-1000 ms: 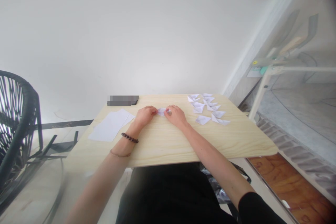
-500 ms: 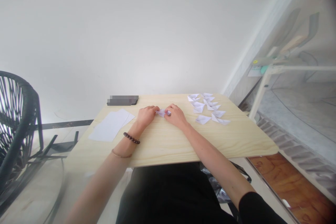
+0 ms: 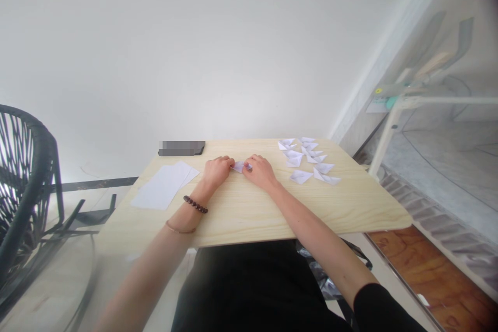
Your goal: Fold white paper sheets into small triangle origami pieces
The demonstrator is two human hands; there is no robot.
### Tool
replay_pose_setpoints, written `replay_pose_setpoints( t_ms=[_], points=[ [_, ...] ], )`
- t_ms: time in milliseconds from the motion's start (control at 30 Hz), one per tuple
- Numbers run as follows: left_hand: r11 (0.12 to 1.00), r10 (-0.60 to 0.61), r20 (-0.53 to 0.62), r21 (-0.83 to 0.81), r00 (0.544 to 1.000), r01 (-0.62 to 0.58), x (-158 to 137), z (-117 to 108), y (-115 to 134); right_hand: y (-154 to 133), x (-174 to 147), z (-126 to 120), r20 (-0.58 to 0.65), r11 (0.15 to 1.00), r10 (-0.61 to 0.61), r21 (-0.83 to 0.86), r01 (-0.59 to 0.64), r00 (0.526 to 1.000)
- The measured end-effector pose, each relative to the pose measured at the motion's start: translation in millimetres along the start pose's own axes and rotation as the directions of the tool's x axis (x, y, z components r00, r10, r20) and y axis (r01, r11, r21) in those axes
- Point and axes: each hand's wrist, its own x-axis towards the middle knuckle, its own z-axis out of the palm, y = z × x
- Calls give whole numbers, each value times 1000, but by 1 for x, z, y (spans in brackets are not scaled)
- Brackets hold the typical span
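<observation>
Pale wood-grain table (image 3: 249, 212), far edge close to a white wall (image 3: 233, 62); left hand (image 3: 218, 172) and right hand (image 3: 261, 171) both toward the far edge, about midway between the side edges; a small folded white paper (image 3: 238, 167) lies between them; left fingers closed on its left end, right thumb and fingers pinching its right end; exact creases hard to make out, the piece being small and partly covered by the fingers.

Loose white sheets (image 3: 163, 187) lie overlapping near the left edge, beyond the left forearm; a dark flat object (image 3: 181, 149), partly pixelated, sits at the far left corner; a group of folded paper shapes (image 3: 313, 156), pointed and boat-like, spreads from the far right corner toward the middle of the surface; dark beaded bracelet (image 3: 195, 204) on the left wrist.
</observation>
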Motion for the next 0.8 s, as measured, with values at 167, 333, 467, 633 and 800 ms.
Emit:
replay_pose_setpoints(
  t_ms=[167, 333, 467, 633, 800],
  points=[
    [999, -45, 4, -29, 999, 45, 0, -1, 1, -1, 0, -1, 4, 1000, 17, -15, -17, 1000],
    [994, -43, 15, -97, 999, 44, 0, -2, 1, -1, 0, -1, 26, 998, 62, -18, -61, 998],
    [994, -17, -6, -105, 1000, 17, 0, 0, -1, 1, 0, 0, 13, 998, 67, -21, -66, 998],
    [996, 9, 6, -85, 1000, -9, 0, 1, -2, 2, 0, 3, -2, 998, 63, -29, -63, 998],
    [996, -16, 10, -88, 1000, 17, 0, 1, -2, 1, 0, 1, 2, 998, 56, -29, -56, 998]
  ],
)
